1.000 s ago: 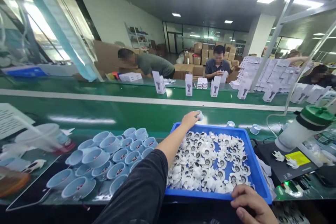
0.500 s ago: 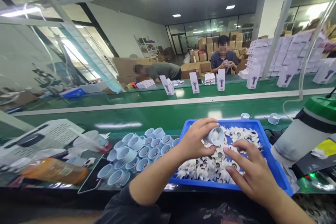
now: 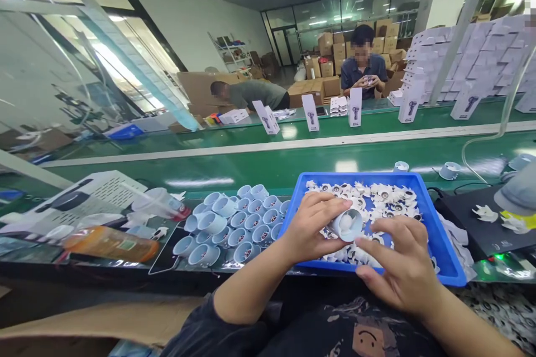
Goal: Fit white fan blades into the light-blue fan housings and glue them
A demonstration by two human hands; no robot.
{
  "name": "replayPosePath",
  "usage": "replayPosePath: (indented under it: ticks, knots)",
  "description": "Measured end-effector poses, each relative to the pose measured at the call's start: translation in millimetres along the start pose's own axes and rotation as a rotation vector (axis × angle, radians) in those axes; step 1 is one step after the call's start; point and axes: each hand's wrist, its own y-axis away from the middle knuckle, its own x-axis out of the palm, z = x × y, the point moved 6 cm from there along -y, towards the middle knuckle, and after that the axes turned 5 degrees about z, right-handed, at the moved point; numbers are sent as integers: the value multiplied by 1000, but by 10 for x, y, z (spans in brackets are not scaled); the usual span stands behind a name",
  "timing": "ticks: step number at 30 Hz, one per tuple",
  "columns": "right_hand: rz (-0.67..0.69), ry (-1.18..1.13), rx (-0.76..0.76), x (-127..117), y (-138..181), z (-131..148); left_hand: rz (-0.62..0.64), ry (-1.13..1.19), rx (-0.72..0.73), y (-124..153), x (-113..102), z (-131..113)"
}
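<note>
My left hand is closed around a light blue plastic cylinder, whose mouth is turned toward me and shows a white round part inside. Close to its right rim is my right hand, fingers apart, with nothing visible in it. Both hands are over the near part of a blue tray. Many small white fan wheels lie in that tray, some of them hidden behind my hands. To the left, many similar light blue cylinders stand grouped on the bench, with small reddish and dark details inside.
A green conveyor runs behind the bench, with white printed boxes along its far side. An orange bag lies at left. At right sits a black device with a green light. Two co-workers are beyond the conveyor.
My view has tipped downward and shifted, so more of my shirt shows. The left hand keeps its hold on the cylinder, and the right hand stays beside it with fingers apart.
</note>
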Motion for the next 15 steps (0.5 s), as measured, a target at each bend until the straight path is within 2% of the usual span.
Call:
replayPosePath:
  ticks: [5,9,13,15]
  knots:
    - [40,57,13,41,70,-45,-6,30,24,6,72,-34]
    - [-19,33,3,15,100,-31,38,39,-9,51,131,-21]
    - [44,44,25,69,124,-64,28,61,-23,110,136,-7]
    - [6,26,36,59,140,-88,28,68,-44,134,141,15]
